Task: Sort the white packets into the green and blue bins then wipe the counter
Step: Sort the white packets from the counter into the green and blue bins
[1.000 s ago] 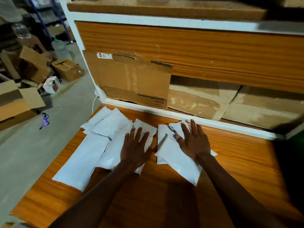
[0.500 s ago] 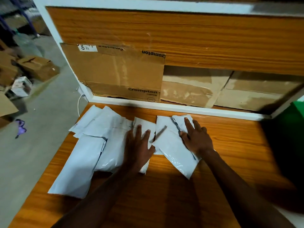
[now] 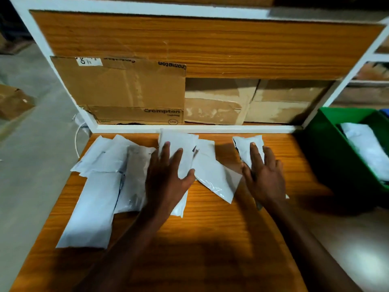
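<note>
Head view, green bin [image 3: 328, 144], white packet [image 3: 366, 144] inside

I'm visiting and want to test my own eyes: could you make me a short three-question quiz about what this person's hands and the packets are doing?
1. True or false: the green bin already holds something white.
2. Which hand rests on the small packet nearest the green bin: A the left hand, B the right hand?
3. Fill in: the loose white packets lie on the wooden ____.

Key: 1 true. 2 B. 3 counter.
</note>
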The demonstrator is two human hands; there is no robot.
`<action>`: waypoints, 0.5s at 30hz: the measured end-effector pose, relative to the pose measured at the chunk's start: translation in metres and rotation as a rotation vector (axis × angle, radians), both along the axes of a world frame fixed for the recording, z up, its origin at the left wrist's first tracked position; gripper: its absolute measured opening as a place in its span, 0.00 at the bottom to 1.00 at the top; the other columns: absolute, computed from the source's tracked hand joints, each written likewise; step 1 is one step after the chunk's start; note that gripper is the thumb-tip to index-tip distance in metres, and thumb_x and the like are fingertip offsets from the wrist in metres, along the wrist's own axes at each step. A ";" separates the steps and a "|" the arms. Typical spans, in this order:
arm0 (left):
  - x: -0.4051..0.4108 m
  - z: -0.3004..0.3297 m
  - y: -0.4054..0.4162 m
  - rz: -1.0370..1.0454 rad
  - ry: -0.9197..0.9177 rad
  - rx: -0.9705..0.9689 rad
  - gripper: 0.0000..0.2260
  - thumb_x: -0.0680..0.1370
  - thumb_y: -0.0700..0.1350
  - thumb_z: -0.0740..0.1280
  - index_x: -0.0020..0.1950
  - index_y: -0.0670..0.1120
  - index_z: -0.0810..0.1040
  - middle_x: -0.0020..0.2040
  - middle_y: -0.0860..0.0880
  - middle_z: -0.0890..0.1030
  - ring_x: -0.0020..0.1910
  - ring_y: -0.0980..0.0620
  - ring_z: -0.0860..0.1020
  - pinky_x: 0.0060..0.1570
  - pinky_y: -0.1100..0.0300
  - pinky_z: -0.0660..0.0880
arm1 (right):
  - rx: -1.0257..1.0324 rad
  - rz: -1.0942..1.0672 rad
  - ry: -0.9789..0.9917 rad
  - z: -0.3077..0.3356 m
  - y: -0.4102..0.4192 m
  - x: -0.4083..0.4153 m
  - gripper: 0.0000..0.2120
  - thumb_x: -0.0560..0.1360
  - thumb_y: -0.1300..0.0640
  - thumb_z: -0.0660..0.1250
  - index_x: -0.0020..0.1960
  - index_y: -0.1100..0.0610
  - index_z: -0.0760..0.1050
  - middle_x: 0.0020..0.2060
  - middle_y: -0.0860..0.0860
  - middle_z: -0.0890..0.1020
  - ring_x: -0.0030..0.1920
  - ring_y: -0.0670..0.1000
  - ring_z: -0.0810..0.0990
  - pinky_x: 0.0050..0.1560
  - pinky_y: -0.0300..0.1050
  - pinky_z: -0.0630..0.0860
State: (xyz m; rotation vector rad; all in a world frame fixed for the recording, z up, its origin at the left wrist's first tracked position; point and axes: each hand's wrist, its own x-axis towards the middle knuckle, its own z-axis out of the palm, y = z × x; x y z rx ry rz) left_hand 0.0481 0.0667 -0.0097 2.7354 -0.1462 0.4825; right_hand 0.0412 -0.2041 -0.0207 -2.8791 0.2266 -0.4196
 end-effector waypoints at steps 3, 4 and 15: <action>-0.027 0.007 -0.035 -0.140 -0.034 -0.075 0.29 0.74 0.64 0.66 0.73 0.54 0.72 0.79 0.48 0.63 0.77 0.41 0.60 0.69 0.43 0.65 | -0.012 -0.110 -0.062 0.002 -0.008 -0.047 0.30 0.80 0.42 0.59 0.79 0.50 0.59 0.75 0.65 0.63 0.66 0.68 0.69 0.60 0.59 0.69; -0.036 0.007 -0.050 -0.186 -0.022 -0.110 0.29 0.74 0.64 0.66 0.73 0.54 0.72 0.79 0.49 0.63 0.77 0.41 0.60 0.70 0.44 0.64 | 0.006 -0.151 -0.075 0.002 -0.015 -0.066 0.30 0.80 0.43 0.61 0.79 0.51 0.60 0.75 0.65 0.63 0.66 0.69 0.69 0.61 0.60 0.69; -0.155 0.010 -0.234 -0.645 -0.002 -0.093 0.31 0.73 0.65 0.67 0.73 0.53 0.73 0.77 0.47 0.66 0.75 0.41 0.66 0.71 0.49 0.55 | 0.061 -0.642 -0.209 0.005 -0.143 -0.270 0.31 0.78 0.40 0.59 0.77 0.51 0.65 0.71 0.65 0.67 0.63 0.69 0.71 0.61 0.62 0.70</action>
